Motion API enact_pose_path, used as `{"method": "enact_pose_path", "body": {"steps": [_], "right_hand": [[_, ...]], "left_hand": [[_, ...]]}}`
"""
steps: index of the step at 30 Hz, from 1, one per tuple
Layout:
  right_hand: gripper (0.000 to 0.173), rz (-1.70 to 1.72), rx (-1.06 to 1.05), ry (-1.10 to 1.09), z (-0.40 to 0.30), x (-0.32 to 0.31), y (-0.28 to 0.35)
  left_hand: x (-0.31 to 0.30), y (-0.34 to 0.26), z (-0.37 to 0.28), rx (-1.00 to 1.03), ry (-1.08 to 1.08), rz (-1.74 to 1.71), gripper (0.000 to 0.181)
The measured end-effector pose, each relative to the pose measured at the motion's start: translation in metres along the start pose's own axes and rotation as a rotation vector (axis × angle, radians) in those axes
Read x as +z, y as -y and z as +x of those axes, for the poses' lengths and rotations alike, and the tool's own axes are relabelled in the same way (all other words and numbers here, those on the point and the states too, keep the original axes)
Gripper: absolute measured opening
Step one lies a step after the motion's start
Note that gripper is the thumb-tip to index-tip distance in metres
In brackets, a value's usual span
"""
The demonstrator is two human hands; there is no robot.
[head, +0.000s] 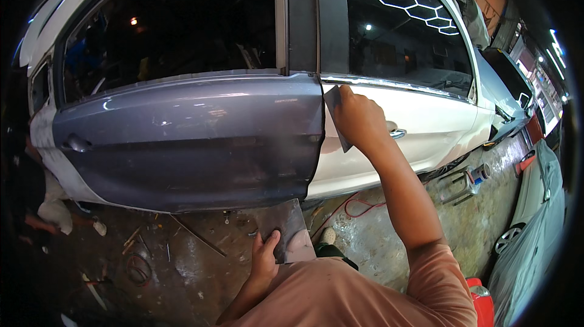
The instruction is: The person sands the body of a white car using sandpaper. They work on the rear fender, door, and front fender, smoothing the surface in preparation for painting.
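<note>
My right hand (360, 112) grips a thin dark spreader blade (336, 112) against the white car door (424, 117), near its edge just under the chrome window trim (392, 83). Down by my waist, my left hand (264, 254) holds a flat mixing board (283, 222) by its edge, thumb on top. A pale pinkish mound of paste (300, 246), apparently body filler, lies on the board's near corner. To the left of the blade is a grey-blue car door (191, 144), across a dark gap from the white one.
Another person (57, 204) crouches at the far left by the car. A red hose (365, 208) and a stool (463, 185) bearing a can (481, 173) are on the floor at right. A covered car (534, 231) stands beyond. Sticks (198, 235) and a coiled hose (138, 270) lie at left.
</note>
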State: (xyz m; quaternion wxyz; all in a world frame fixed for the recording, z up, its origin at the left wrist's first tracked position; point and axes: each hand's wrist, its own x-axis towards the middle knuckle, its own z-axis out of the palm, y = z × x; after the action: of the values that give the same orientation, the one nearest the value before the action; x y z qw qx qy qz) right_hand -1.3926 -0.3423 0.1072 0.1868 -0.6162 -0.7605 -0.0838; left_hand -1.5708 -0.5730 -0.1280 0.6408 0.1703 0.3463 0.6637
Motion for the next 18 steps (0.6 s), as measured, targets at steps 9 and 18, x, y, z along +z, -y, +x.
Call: {"method": "enact_pose_path", "body": {"steps": [9,18], "right_hand": [[0.012,0.016,-0.110,-0.070,-0.020,0.016,-0.001],[0.010,0.007,-0.043,0.095,-0.041,0.028,0.003]], "left_hand": [[0.005,-0.008,-0.002,-0.012,-0.026,0.003,0.040],[0.000,-0.004,-0.002,-0.042,-0.022,-0.025,0.040]]}}
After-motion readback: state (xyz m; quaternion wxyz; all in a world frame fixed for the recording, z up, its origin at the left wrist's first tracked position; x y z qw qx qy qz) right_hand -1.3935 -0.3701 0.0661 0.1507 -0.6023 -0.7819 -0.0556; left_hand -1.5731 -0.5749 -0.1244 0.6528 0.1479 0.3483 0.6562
